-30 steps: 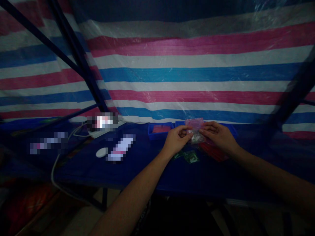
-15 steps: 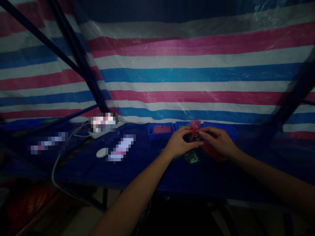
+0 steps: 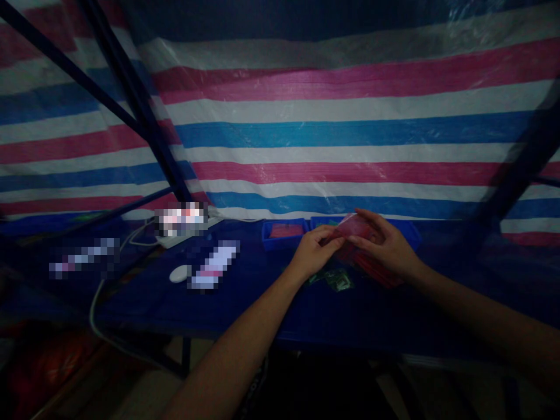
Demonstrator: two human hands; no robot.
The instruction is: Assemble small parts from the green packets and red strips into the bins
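A small see-through pink plastic bag (image 3: 349, 227) is stretched between my hands above the table. My left hand (image 3: 311, 252) pinches its left edge with thumb and fingers. My right hand (image 3: 390, 242) grips the other side, fingers behind the bag and thumb in front. Whether anything lies inside the bag is too dim to tell. Under my right hand is a pile of red-pink plastic bags (image 3: 381, 273). Just below my hands, small green items in clear wrapping (image 3: 339, 280) lie on the tabletop.
Blue trays stand along the back, the left tray (image 3: 284, 242) holding a pink stack (image 3: 286, 230). A phone-like blurred device (image 3: 215, 265), a white round object (image 3: 179, 273) and a white power strip (image 3: 188, 233) with cables lie left on the blue table (image 3: 245, 315). Striped sheeting (image 3: 350, 134) hangs behind.
The pink bag was bunched up between my fingertips and is now spread flatter. My right hand has turned, its fingers reaching up behind the bag.
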